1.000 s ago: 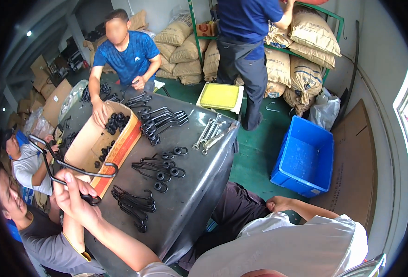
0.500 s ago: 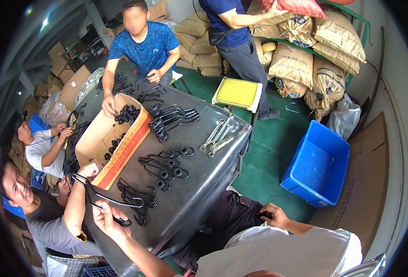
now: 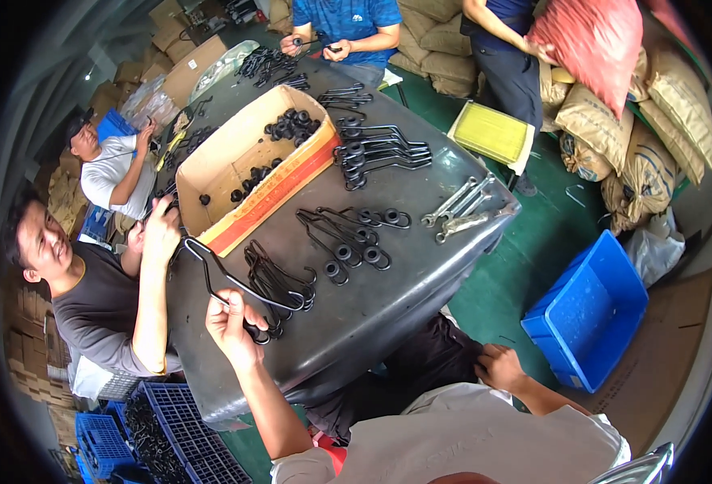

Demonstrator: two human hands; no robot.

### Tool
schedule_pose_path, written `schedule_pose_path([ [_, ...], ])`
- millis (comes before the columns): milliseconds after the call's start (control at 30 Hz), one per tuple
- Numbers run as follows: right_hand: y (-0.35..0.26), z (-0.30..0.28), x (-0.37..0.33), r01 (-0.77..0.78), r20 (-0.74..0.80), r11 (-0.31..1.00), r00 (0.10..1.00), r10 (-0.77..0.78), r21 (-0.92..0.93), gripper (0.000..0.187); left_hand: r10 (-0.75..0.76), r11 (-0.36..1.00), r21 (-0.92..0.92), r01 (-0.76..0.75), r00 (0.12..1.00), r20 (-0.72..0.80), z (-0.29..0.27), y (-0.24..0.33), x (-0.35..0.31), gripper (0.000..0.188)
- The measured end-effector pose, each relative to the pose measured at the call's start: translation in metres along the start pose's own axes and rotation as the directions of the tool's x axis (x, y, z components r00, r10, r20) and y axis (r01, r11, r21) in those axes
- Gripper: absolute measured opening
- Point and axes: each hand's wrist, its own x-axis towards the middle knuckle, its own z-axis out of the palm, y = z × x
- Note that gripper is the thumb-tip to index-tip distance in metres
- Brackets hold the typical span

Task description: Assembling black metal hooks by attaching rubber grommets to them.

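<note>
My left hand (image 3: 235,327) is raised over the table's near edge, thumb and fingers closed around a black bent metal rod (image 3: 269,302). A dark rounded end hangs below that hand. My right hand (image 3: 501,367) rests on my dark trousers, fingers loosely curled with nothing visible in them. Just beyond the left hand lies a bunch of similar black bent rods (image 3: 263,270). More bent rods with round black rubber bushings (image 3: 360,242) are grouped farther right. A long open cardboard box (image 3: 279,198) holds loose black bushings (image 3: 291,127).
Metal spanners (image 3: 461,202) lie at the table's right corner. On the floor stand a blue tub (image 3: 590,310) and blue crates (image 3: 195,436). A yellow-topped stool (image 3: 493,133) is beyond. Co-workers sit around the table; another person holds a red sack (image 3: 590,48).
The view has shifted, moving the table right and up. My left hand still grips the rod. The far co-worker's hand has left the box; both hands now hold a dark part.
</note>
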Motion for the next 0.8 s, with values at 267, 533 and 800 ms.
schedule_pose_path([
  [267,-0.016,-0.114,-0.02,0.14,-0.187,0.981,0.976,-0.114,0.136,0.009,-0.034,0.999,0.005,0.034,0.999,-0.036,-0.014,-0.014,0.0,0.013],
  [533,0.005,-0.2,0.061,-0.007,0.013,-0.016,0.918,0.396,1.0,0.012,-0.005,1.0,-0.025,0.007,0.997,0.075,-0.005,-0.021,0.022,0.017],
  [800,-0.031,-0.181,0.197,-0.021,-0.047,-0.563,0.993,-0.106,0.826,0.076,0.012,0.997,-0.081,-0.003,0.993,0.118,0.018,-0.017,0.058,0.016],
])
